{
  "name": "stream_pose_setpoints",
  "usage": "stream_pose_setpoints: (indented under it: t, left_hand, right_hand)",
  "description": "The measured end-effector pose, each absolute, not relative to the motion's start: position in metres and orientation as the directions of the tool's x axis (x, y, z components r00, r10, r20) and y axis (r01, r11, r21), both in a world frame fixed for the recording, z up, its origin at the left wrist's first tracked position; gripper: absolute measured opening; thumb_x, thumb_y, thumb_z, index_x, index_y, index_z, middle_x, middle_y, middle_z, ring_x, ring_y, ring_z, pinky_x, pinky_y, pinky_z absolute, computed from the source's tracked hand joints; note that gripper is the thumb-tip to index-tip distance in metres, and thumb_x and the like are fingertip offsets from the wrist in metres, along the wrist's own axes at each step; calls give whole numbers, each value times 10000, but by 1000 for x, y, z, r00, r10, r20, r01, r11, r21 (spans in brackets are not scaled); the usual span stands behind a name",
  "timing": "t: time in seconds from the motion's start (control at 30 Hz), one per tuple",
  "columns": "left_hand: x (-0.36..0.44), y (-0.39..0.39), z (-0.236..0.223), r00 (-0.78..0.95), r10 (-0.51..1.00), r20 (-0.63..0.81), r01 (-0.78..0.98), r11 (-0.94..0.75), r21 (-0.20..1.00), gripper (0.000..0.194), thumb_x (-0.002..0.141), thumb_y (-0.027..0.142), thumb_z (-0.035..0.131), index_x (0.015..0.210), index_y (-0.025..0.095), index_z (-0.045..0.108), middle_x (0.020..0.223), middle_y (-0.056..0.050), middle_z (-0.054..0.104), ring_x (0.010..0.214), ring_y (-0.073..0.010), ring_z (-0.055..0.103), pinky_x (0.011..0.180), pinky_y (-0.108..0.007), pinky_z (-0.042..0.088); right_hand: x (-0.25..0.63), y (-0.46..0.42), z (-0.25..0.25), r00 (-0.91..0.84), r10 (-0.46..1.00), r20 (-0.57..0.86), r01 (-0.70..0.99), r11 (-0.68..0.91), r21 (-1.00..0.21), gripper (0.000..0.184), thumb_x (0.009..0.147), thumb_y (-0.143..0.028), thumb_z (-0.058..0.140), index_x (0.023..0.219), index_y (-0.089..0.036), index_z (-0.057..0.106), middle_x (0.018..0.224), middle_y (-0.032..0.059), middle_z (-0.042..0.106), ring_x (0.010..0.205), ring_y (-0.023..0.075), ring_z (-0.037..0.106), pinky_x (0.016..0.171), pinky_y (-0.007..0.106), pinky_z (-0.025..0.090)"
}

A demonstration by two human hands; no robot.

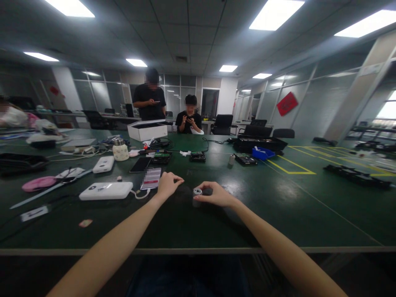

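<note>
On green tabletop [201,233], front ctr.: 1 sm. grey cylinder [197,192], upright, grasped round its sides by thumb & fingers of my R hand [219,194]. My L hand [167,186]: fingertips drawn together, apart from cylinder; can't tell if closed or pinching anything. Beside it, 1 lit phone [151,178], white cable [142,197] to white pwr. bank [107,191].
</note>
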State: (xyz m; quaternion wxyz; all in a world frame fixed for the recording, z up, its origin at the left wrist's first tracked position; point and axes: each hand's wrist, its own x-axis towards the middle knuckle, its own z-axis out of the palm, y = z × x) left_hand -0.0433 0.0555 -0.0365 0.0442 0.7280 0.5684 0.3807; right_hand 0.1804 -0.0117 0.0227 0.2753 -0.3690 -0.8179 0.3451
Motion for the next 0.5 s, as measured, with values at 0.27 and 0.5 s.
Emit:
stream_pose_setpoints:
  t: [0.27,0.5]
  left_hand:
    - [-32,42,-25,103,849,518,657,-449,605,249,793,411,582,872,231,734,900,-37,721,861,-206,594,767,-317,419]
    - [-13,11,-9,305,813,496,435,-583,686,185,742,368,657,819,228,752,850,-46,709,832,-201,583,694,-286,411]
  right_hand:
    - [181,-8,18,-584,784,212,390,500,-774,322,707,-380,706,910,-136,651,912,53,677,886,187,618,839,328,458]
    - [183,-1,8,-596,758,267,346,542,-766,316,695,-398,712,856,-137,639,844,36,649,832,178,602,785,311,463]
